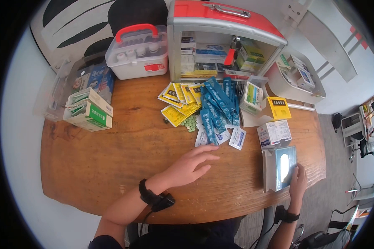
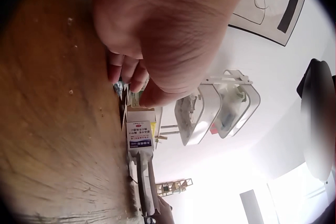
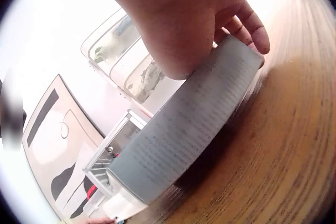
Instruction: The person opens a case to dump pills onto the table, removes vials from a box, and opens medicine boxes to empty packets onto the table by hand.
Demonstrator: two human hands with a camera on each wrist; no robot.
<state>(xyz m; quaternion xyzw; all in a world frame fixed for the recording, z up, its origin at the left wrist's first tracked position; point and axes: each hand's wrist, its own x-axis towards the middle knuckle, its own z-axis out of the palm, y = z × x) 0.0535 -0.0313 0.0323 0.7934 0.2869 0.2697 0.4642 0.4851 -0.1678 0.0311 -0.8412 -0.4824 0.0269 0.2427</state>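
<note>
My left hand [image 1: 191,165] is low over the wooden table, fingers extended, with its fingertips at the lower end of a teal stick sachet [image 1: 208,126]. More teal sachets [image 1: 221,99] lie heaped beyond it, beside yellow sachets [image 1: 176,115], green blister-like tablets [image 1: 189,123] and small white packets [image 1: 237,138]. At the right, my right hand [image 1: 298,182] holds a blue-grey box [image 1: 285,168] by its right side. That box has a white flap standing out on its left, and its printed side [image 3: 184,121] fills the middle of the right wrist view.
A white carton [image 1: 275,135] and a yellow box [image 1: 278,108] stand behind the blue-grey box. At the back are a red-topped glass-front cabinet [image 1: 228,23] and a clear case with a red handle [image 1: 138,62]. A clear bin [image 1: 56,97] and green-white cartons [image 1: 89,114] stand left.
</note>
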